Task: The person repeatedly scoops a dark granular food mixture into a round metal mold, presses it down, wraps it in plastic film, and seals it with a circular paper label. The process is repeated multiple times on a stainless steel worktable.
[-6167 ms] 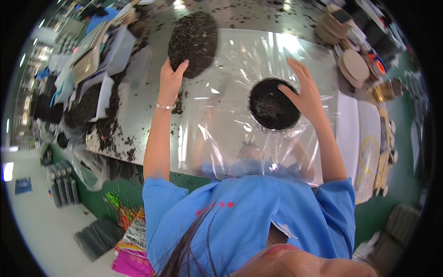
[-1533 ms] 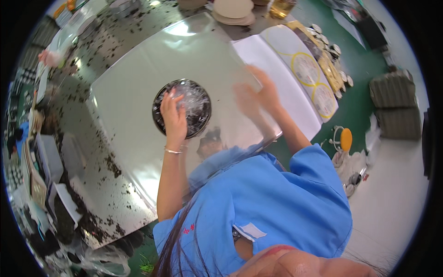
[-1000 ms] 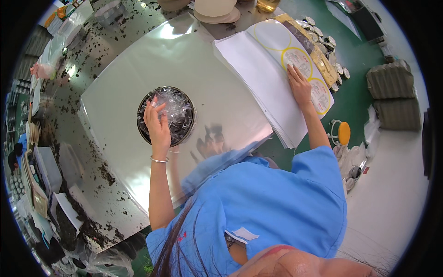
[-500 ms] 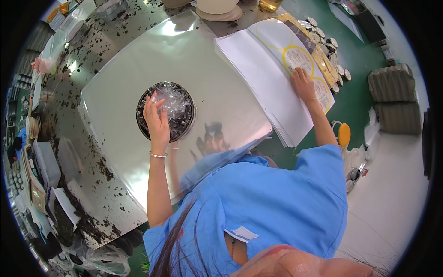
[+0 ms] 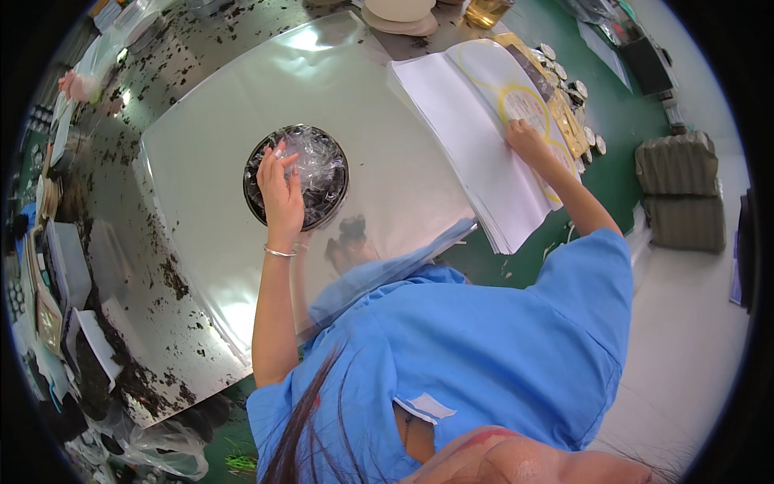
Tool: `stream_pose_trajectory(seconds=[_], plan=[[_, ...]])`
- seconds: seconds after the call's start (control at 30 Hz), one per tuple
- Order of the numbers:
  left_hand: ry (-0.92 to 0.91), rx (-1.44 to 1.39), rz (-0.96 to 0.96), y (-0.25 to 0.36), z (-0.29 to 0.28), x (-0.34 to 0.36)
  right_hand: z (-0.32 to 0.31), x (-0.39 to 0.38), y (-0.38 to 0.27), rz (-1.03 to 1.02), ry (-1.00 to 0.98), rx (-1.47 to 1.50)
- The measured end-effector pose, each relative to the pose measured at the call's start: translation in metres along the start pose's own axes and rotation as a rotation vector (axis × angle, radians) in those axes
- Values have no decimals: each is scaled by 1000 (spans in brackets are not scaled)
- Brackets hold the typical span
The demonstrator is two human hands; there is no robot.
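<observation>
A round tin (image 5: 342,200) sits on the glossy sheet covering the table, filled with crumpled clear plastic wrap (image 5: 318,164) over dark contents. My left hand (image 5: 282,198) rests over its left part, fingers stretched out and touching the wrap. To the right, my right hand (image 5: 530,143) is on a stack of white paper (image 5: 451,121). Its fingers are bent together at the edge of a round, yellow-ringed label (image 5: 528,98) on the top sheet. The fingertips are partly hidden, and I cannot tell whether the label is lifted.
Dark crumbs (image 5: 165,278) lie scattered over the table's left side. Round pale discs (image 5: 399,18) and a container of amber liquid (image 5: 488,11) stand at the back. Beyond the papers are gold-coloured packs (image 5: 568,129) and several small round items (image 5: 579,87). Trays (image 5: 68,266) crowd the left edge.
My right forearm has swung outward, and its elbow is farther right, while the fingers stay at the labels. The left hand keeps its place on the wrap. The whole view has shifted slightly.
</observation>
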State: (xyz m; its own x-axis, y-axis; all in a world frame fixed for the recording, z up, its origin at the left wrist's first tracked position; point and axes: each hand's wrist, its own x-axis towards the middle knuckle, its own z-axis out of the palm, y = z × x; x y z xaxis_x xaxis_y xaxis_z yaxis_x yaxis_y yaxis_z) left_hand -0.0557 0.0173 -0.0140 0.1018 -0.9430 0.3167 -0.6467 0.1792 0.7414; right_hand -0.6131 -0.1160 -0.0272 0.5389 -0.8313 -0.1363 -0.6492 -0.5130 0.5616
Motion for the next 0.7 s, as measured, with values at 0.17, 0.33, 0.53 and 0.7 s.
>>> stream_pose_trajectory(seconds=[0.17, 0.33, 0.53, 0.7], plan=[[37, 1, 21, -4, 2, -1, -22, -6, 8, 131, 74, 155], [13, -3, 23, -3, 6, 1, 15, -35, 76, 429, -35, 139], [26, 25, 11, 0, 0, -2, -124, -98, 146, 1031, 919, 153], [183, -154, -47, 2, 1, -3, -248, 3, -38, 543, 982, 623]])
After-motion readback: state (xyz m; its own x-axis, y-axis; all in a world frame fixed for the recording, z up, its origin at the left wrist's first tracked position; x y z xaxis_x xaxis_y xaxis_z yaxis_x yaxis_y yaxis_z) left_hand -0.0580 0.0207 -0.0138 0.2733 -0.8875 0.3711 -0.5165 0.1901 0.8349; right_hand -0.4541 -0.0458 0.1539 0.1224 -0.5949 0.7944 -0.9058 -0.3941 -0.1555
